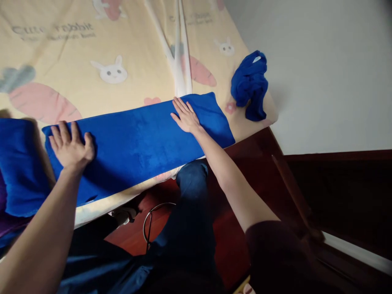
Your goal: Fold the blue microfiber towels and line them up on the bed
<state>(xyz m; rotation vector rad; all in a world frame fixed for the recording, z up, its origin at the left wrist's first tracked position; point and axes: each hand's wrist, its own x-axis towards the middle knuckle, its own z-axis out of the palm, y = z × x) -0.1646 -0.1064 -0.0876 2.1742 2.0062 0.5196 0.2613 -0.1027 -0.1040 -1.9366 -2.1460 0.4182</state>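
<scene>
We press both spread hands, left hand [71,148] and right hand [185,116], flat on the long folded blue plush towel [137,143]; a crumpled blue cloth [250,85] waits unfolded on the bed [92,81].

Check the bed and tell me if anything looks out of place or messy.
One thing stands out: a crumpled blue cloth lies bunched near the bed's far right corner, unfolded. By contrast, the long folded blue towel lies flat under the left hand and right hand. Nothing looks spilled or damaged.
</scene>
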